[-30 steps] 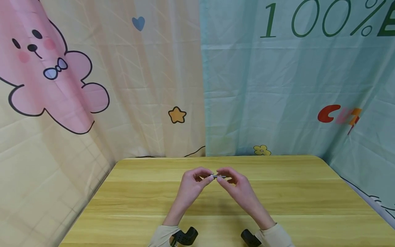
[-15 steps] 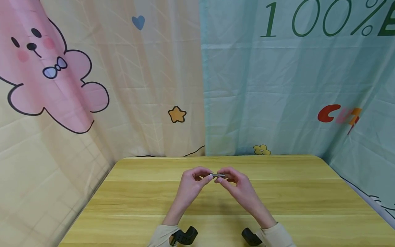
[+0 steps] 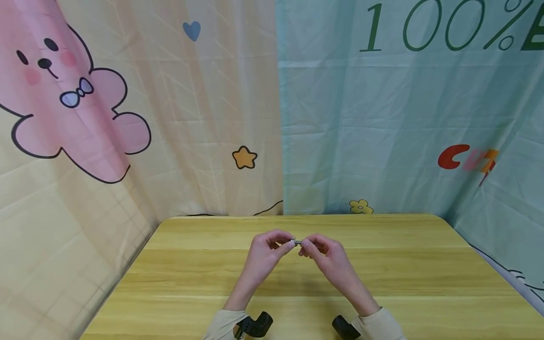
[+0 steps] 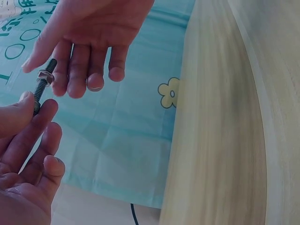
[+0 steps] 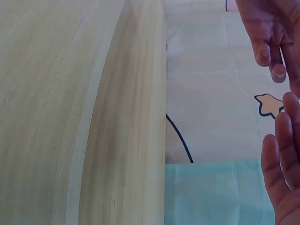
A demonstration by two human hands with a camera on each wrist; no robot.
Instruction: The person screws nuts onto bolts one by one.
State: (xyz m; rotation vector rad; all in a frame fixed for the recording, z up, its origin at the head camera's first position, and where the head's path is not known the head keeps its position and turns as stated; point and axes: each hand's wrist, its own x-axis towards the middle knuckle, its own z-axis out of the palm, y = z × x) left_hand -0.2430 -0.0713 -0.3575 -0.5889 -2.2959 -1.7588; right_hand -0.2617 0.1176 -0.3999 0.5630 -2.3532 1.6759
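A small metal bolt (image 4: pixel 40 89) with a nut (image 4: pixel 45 77) partway along its thread is held above the table, slanting in the left wrist view. My left hand (image 3: pixel 264 252) pinches its head end between thumb and index finger; the other fingers stay loosely bent. Around the nut end is my right hand (image 3: pixel 329 257), fingers extended. In the left wrist view its index fingertip lies against or beside the nut, while the thumb stands a little apart on the other side. At the right wrist view's edge, fingers (image 5: pixel 283 150) of the right hand show; the bolt is not visible there.
Beneath both hands is a wooden table (image 3: pixel 204 278). Behind it hang a cream curtain (image 3: pixel 204 108) and a blue-green curtain (image 3: pixel 365 108) with printed figures. Black wrist devices (image 3: pixel 257 326) sit at the sleeves.
The right thumb has moved forward over the bolt's end, and the right fingers have shifted along the nut, covering more of it in the head view. The left hand keeps its pinch in place.
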